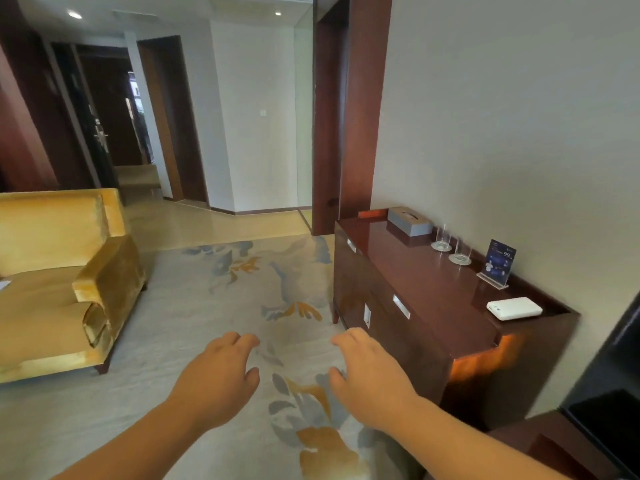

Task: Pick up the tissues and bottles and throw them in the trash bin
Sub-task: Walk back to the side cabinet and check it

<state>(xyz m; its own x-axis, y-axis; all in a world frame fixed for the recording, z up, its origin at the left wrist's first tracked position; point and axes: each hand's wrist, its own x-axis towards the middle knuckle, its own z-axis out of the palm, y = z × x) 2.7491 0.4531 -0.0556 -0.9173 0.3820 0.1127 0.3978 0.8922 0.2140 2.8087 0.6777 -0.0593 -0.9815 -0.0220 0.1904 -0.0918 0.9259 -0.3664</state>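
Observation:
My left hand (221, 372) and my right hand (367, 372) are stretched out side by side, palms down, above a patterned carpet (207, 306). The fingers of both are loosely bent and hold nothing. A grey tissue box (408, 221) stands at the far end of a dark wooden sideboard (433, 282) on my right, well beyond my right hand. No loose tissue, bottle or trash bin is in view. A bit of white paper (4, 283) shows on the sofa seat at the left edge.
A yellow sofa (62, 271) stands at the left. On the sideboard are two glasses on coasters (450, 245), a blue sign in a clear stand (498, 263) and a white flat device (514, 308). A black unit (613, 393) fills the right edge. A hallway with doors lies ahead.

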